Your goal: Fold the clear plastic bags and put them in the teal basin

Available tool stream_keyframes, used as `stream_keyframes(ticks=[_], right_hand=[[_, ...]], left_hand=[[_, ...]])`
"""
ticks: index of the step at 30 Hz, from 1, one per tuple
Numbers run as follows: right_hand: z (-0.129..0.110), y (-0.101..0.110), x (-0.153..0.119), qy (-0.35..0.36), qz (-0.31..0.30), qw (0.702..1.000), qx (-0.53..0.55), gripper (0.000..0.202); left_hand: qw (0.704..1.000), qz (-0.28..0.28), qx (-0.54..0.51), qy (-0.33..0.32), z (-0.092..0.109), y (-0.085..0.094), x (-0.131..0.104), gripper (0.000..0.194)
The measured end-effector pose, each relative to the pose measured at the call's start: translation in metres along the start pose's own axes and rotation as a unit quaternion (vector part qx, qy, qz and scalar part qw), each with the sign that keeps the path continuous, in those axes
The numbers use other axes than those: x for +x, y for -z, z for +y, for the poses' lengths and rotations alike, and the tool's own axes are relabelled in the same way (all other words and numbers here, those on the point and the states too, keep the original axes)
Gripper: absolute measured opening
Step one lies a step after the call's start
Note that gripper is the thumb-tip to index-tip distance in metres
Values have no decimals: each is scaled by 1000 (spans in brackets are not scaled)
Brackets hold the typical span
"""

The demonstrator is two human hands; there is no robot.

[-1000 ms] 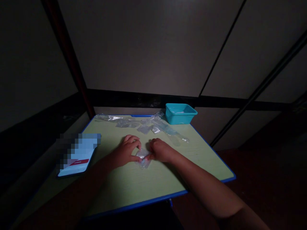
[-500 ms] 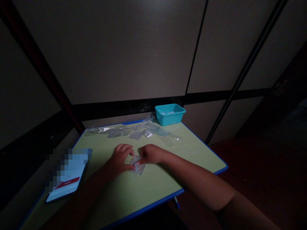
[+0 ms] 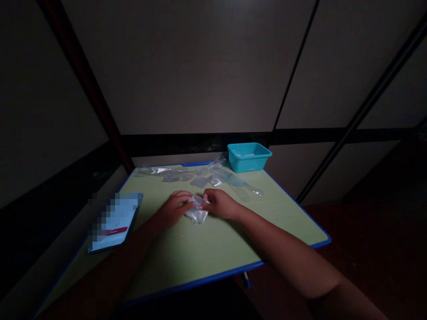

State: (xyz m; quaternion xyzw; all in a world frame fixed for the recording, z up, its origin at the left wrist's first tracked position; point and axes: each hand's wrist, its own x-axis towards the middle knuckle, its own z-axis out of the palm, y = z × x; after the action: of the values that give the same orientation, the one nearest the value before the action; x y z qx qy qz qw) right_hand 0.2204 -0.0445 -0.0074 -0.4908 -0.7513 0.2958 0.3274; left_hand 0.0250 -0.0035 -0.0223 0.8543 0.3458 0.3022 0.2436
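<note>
A small clear plastic bag (image 3: 197, 215) is held between both hands over the middle of the pale green table (image 3: 187, 262). My left hand (image 3: 175, 208) pinches its left upper edge with thumb and fingers. My right hand (image 3: 218, 203) grips the bag's right upper edge, its fingers curled and its thumb pointing left. The two thumbs nearly meet at the top of the bag. Whether anything lies inside the bag is too small to tell.
Several clear plastic bags (image 3: 200, 179) lie spread along the table's back. A turquoise basket (image 3: 248, 163) with something pale inside stands at the back right corner. On the left lies a tablet (image 3: 115, 222) with a lit, partly blurred screen. Cabinet panels rise behind.
The camera view has shifted, so the table sits further right. Both hands have closed in on the bag, and more of its lower part now shows below the fingers.
</note>
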Motion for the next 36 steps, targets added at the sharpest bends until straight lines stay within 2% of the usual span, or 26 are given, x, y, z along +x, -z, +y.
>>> stream_keyframes(ticks=[2, 5, 9, 11, 14, 16, 19, 23, 28, 36], right_hand=[[3, -1, 2, -4, 23, 998, 54, 27], [4, -4, 4, -21, 40, 983, 178, 35], [0, -10, 4, -15, -26, 938, 346, 39], [-2, -10, 4, -2, -55, 923, 380, 36], [-5, -9, 5, -11, -54, 918, 392, 33], [-5, -8, 5, -28, -41, 918, 393, 33], [-3, -6, 4, -57, -27, 917, 393, 36], [2, -5, 2, -88, -26, 920, 381, 39], [6, -5, 3, -101, -45, 917, 383, 37], [8, -8, 5, -109, -69, 909, 397, 37]], left_hand=[[998, 4, -56, 19, 7, 3, 1, 30], [987, 34, -129, 87, 17, 5, 0, 30], [961, 102, -220, 133, 29, 7, 0, 27], [945, 105, -274, 144, 35, 6, 0, 28], [926, 87, -335, 153, 38, 4, 0, 34], [921, 102, -342, 156, 36, 3, 0, 38], [926, 140, -317, 150, 31, 5, 0, 38], [931, 166, -294, 139, 30, 9, 0, 28], [931, 152, -302, 138, 33, 8, 0, 24], [937, 161, -286, 121, 28, 2, -1, 24]])
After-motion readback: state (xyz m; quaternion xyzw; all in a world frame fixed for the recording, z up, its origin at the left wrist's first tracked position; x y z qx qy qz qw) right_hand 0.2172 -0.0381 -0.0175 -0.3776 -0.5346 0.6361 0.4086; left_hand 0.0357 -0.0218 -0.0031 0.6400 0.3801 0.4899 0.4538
